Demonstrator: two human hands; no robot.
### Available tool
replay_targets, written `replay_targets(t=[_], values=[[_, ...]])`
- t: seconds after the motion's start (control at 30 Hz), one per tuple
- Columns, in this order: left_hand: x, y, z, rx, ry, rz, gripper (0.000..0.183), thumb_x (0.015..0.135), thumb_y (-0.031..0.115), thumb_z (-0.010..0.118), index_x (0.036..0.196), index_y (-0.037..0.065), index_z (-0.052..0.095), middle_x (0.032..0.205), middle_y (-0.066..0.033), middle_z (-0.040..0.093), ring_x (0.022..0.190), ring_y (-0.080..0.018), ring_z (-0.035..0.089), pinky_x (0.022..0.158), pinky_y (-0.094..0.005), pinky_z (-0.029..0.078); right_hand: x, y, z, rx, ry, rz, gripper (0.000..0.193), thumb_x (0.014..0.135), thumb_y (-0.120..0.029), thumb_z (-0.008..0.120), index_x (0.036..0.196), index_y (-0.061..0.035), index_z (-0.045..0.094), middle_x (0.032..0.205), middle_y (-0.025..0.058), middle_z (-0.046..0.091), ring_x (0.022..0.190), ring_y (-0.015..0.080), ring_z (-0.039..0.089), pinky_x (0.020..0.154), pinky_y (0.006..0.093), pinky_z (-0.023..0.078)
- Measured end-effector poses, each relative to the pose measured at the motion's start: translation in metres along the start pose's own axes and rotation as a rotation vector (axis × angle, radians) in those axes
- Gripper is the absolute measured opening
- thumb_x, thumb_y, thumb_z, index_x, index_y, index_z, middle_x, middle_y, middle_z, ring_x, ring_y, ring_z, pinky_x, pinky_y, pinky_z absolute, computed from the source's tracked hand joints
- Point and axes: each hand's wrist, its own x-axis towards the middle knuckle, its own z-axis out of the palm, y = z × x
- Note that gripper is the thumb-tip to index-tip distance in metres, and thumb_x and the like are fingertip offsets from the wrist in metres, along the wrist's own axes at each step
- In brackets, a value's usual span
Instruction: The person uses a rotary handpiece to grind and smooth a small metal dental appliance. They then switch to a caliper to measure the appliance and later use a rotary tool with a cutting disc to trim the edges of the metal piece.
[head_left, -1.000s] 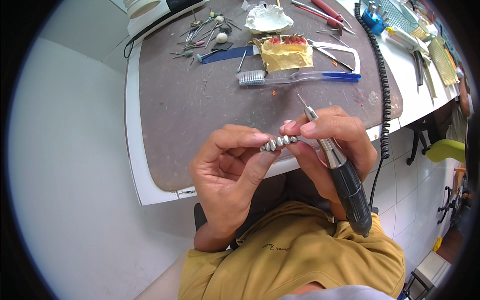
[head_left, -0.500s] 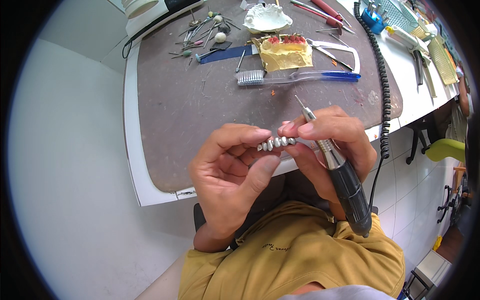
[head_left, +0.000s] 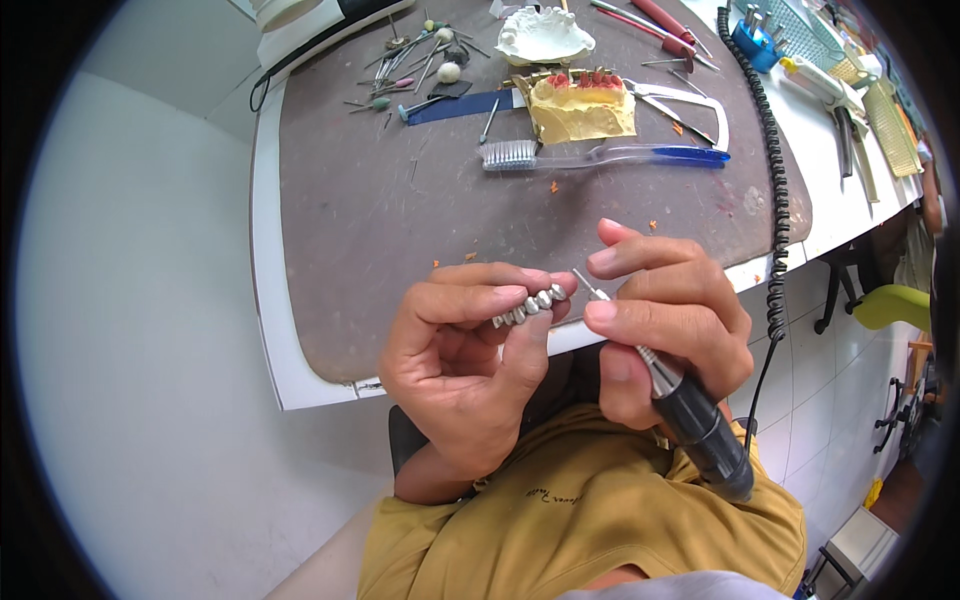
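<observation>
Between its thumb and fingers, my left hand [head_left: 463, 355] pinches a silver metal dental bridge [head_left: 530, 306], a curved row of several tooth shapes. My right hand [head_left: 675, 325] grips a rotary handpiece [head_left: 695, 420] with a black body and a silver nose, held slantwise. Its thin bur [head_left: 582, 282] points up and left and sits close to the right end of the bridge; whether the two touch I cannot tell. Both hands are above the near edge of the bench, over my lap.
On the brown mat [head_left: 340, 250] lie a toothbrush [head_left: 600, 156], a yellow dental model [head_left: 585, 115], a white plaster cast [head_left: 545, 38], a white caliper [head_left: 690, 105] and several loose burs [head_left: 420, 65]. A coiled black cord [head_left: 772, 170] runs down the right side.
My right hand has let go of the bridge and swung the handpiece round, bringing the bur near it. The left hand alone now holds the bridge, tilted with its right end higher.
</observation>
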Motion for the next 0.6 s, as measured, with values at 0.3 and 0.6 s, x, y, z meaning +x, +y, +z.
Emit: replay_targets(t=[0.3, 0.6], values=[[-0.0027, -0.0024, 0.0069, 0.120, 0.072, 0.037, 0.028, 0.080, -0.015, 0.065, 0.102, -0.002, 0.053, 0.106, -0.0223, 0.062, 0.095, -0.0225, 0.065, 0.082, -0.0310, 0.058, -0.0062, 0.0013, -0.0029, 0.087, -0.071, 0.001, 0.029, 0.078, -0.010, 0.078, 0.098, -0.0025, 0.059, 0.083, 0.0128, 0.065, 0.089, 0.0338, 0.070, 0.084, 0.0478, 0.058], [-0.0053, -0.0050, 0.0080, 0.315, 0.087, 0.117, 0.019, 0.085, -0.003, 0.066, 0.099, 0.001, 0.054, 0.100, -0.0177, 0.062, 0.085, -0.0204, 0.066, 0.073, -0.0325, 0.059, -0.0041, 0.0006, -0.0010, 0.100, -0.034, -0.002, 0.024, 0.075, -0.003, 0.078, 0.091, 0.0001, 0.061, 0.080, 0.0137, 0.067, 0.085, 0.0329, 0.072, 0.081, 0.0454, 0.060]])
